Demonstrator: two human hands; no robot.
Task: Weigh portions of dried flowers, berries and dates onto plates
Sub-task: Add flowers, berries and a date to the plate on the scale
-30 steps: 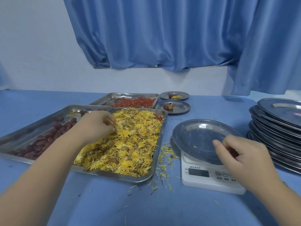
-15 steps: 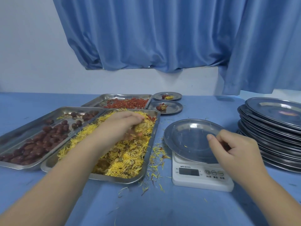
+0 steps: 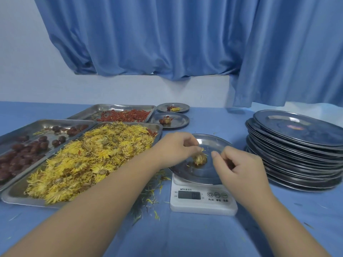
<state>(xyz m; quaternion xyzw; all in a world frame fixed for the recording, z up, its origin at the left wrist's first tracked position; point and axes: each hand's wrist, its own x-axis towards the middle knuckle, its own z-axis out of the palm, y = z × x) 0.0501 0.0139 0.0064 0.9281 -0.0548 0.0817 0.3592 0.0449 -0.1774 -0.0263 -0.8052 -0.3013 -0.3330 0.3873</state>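
Observation:
A round steel plate (image 3: pixel 213 141) rests on a white digital scale (image 3: pixel 202 198). My left hand (image 3: pixel 176 148) hovers over the plate's left side, fingers pinched on a dried yellow flower (image 3: pixel 200 158) that touches the plate. My right hand (image 3: pixel 239 164) is curled at the plate's right rim; something dark shows inside its fingers. To the left lie three steel trays: yellow dried flowers (image 3: pixel 89 160), dates (image 3: pixel 22 154) and red berries (image 3: pixel 126 115).
Two small filled plates (image 3: pixel 179 121) (image 3: pixel 183 107) stand behind the scale. A tall stack of steel plates (image 3: pixel 297 151) occupies the right. Loose petals (image 3: pixel 150 197) litter the blue table between the flower tray and scale. Blue curtains hang behind.
My left hand left the flower tray and carried a dried flower rightward onto the plate on the scale. My right hand stayed by the plate's rim.

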